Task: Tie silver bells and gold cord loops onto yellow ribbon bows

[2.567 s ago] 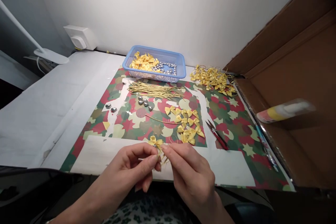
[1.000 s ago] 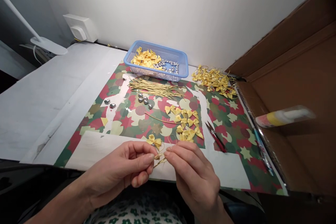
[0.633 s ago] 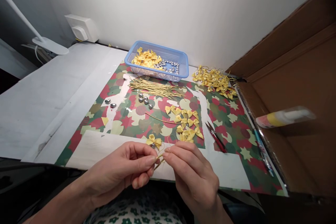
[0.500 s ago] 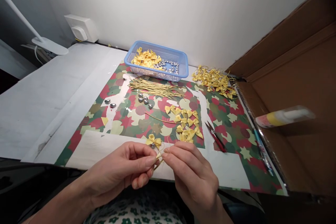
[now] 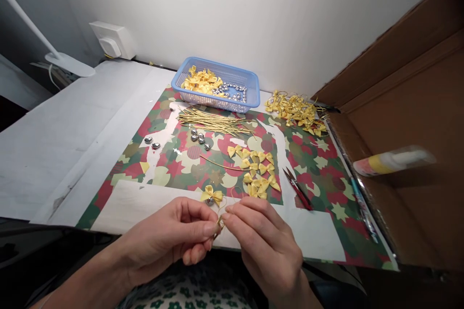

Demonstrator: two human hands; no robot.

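Observation:
Close together at the table's near edge, my left hand (image 5: 188, 231) and my right hand (image 5: 263, 241) both pinch a thin gold cord (image 5: 220, 219). The cord loops up between the fingertips to a yellow ribbon bow (image 5: 212, 194). A silver jingle bell (image 5: 210, 201) hangs under that bow, just beyond my left fingers. Part of the cord is hidden by my fingers. Beyond my right hand, several loose yellow bows (image 5: 259, 169) lie in a cluster, with a single gold cord (image 5: 224, 165) running up to them from the left.
A blue basket (image 5: 216, 100) at the back holds yellow bows and silver bells. Before it lie a bundle of gold cords (image 5: 213, 121) and several bells (image 5: 200, 137). Red-handled thread snips (image 5: 297, 189) lie right of the bows. A pile of corded bows (image 5: 297, 111) sits near the cardboard box (image 5: 406, 120).
My fingertips have shifted slightly on the cord, with the left thumb a little further right. The bow and bell have barely moved.

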